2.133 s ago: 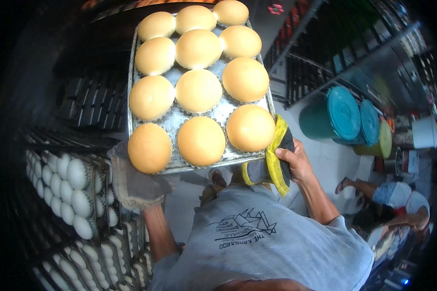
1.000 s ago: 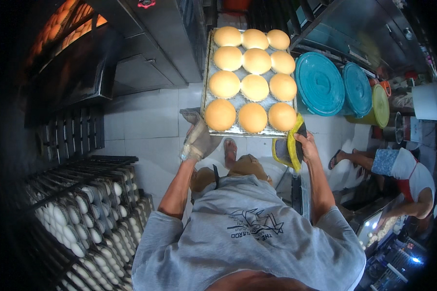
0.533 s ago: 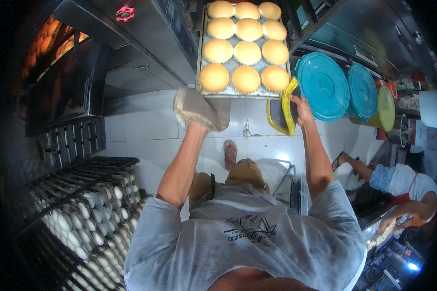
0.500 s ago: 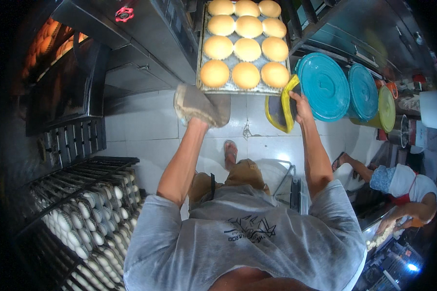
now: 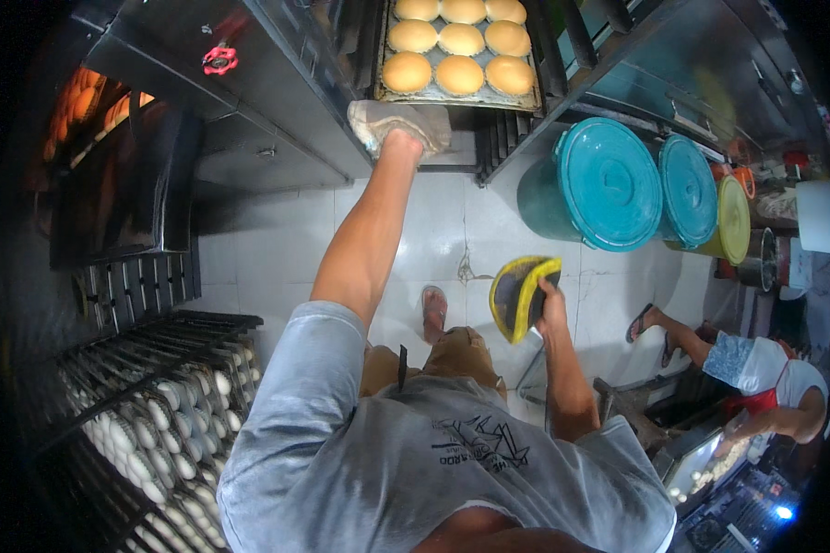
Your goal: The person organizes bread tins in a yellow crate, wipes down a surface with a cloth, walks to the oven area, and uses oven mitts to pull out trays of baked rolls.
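Observation:
A metal baking tray (image 5: 461,100) with several round golden buns (image 5: 459,74) in paper cups sits in a dark metal rack (image 5: 510,138) at the top. My left hand (image 5: 404,141) reaches forward with a folded grey-beige cloth (image 5: 378,124) just below the tray's near left edge. The cloth hides most of its fingers, and whether it touches the tray is unclear. Held back over the floor, my right hand (image 5: 551,310) grips a black oven pad with yellow trim (image 5: 516,295), apart from the tray.
Teal lidded bins (image 5: 610,184) and a yellow-green one (image 5: 732,219) line the right. A dark cabinet with a red valve knob (image 5: 219,61) stands left. Lower left, a rack (image 5: 166,405) holds trays of pale pieces. Another person (image 5: 775,378) works at the lower right.
The tray has slid farther forward into the rack, with my left hand following. My right hand has left the tray's near right corner and drawn back toward me with the oven pad.

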`<state>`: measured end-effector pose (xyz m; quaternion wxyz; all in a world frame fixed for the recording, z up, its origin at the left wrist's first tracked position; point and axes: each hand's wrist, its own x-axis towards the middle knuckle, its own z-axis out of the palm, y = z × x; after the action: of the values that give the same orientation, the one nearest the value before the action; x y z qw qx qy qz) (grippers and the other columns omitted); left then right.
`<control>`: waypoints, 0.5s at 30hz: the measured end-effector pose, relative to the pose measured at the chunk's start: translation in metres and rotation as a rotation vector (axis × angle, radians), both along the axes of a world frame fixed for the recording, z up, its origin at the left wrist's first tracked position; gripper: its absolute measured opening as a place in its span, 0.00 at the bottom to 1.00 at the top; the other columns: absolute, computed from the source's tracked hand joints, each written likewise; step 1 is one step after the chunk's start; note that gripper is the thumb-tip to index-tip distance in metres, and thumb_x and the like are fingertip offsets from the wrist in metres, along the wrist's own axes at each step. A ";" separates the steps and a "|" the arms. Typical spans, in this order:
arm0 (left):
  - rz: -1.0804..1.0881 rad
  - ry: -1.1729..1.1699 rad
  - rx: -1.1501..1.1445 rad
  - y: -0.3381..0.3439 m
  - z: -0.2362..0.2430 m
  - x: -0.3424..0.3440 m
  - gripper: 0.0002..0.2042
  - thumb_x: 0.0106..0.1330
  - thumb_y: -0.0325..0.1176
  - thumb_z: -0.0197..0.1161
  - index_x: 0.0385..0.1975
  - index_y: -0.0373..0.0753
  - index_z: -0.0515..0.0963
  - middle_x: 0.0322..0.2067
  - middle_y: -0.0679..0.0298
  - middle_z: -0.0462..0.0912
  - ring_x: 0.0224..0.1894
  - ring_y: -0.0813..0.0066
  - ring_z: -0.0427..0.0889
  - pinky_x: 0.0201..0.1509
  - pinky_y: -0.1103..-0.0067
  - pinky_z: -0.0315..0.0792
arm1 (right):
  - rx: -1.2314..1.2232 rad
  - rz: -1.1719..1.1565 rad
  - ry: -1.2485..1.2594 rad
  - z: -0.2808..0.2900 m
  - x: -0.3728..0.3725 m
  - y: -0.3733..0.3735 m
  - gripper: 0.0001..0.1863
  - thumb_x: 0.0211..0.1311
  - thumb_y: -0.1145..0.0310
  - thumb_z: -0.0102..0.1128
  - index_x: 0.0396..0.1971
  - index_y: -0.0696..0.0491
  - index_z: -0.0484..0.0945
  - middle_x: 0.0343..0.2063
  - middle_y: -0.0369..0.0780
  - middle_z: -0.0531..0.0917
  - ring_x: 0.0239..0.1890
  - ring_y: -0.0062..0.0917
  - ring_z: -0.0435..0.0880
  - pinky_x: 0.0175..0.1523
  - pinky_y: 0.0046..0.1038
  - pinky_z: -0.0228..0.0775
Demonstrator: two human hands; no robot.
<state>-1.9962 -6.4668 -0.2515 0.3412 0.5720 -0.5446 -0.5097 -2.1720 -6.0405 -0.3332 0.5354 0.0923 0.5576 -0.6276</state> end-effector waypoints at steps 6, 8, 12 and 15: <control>-0.023 -0.130 -0.040 -0.002 -0.005 0.006 0.16 0.64 0.44 0.57 0.46 0.41 0.78 0.44 0.60 0.83 0.47 0.61 0.80 0.52 0.65 0.67 | 0.119 0.066 -0.043 0.015 0.014 0.030 0.19 0.67 0.66 0.56 0.53 0.61 0.73 0.46 0.46 0.82 0.46 0.36 0.83 0.53 0.38 0.77; -0.070 -0.184 -0.072 0.023 -0.013 0.016 0.16 0.64 0.44 0.57 0.46 0.41 0.78 0.43 0.60 0.83 0.47 0.62 0.80 0.51 0.66 0.67 | 0.035 0.125 -0.041 0.025 0.021 0.022 0.19 0.69 0.64 0.56 0.53 0.60 0.74 0.46 0.44 0.82 0.48 0.35 0.82 0.55 0.38 0.76; -0.242 -0.229 -0.112 0.121 -0.004 0.057 0.15 0.64 0.43 0.57 0.44 0.41 0.79 0.42 0.60 0.84 0.45 0.62 0.81 0.50 0.66 0.69 | -0.180 0.157 -0.165 0.085 0.051 -0.015 0.23 0.68 0.61 0.57 0.58 0.57 0.71 0.53 0.42 0.80 0.55 0.35 0.79 0.64 0.40 0.70; -0.246 -0.261 -0.071 0.200 0.022 0.144 0.15 0.64 0.43 0.57 0.43 0.41 0.79 0.41 0.61 0.84 0.44 0.62 0.81 0.48 0.66 0.70 | -0.363 0.299 -0.174 0.124 0.063 -0.044 0.28 0.63 0.62 0.65 0.59 0.56 0.69 0.52 0.41 0.80 0.54 0.33 0.80 0.60 0.39 0.74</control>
<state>-1.8519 -6.2666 -0.2294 0.2225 0.5502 -0.6677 -0.4495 -2.1091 -6.0841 -0.2095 0.6759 -0.0353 0.3951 -0.6212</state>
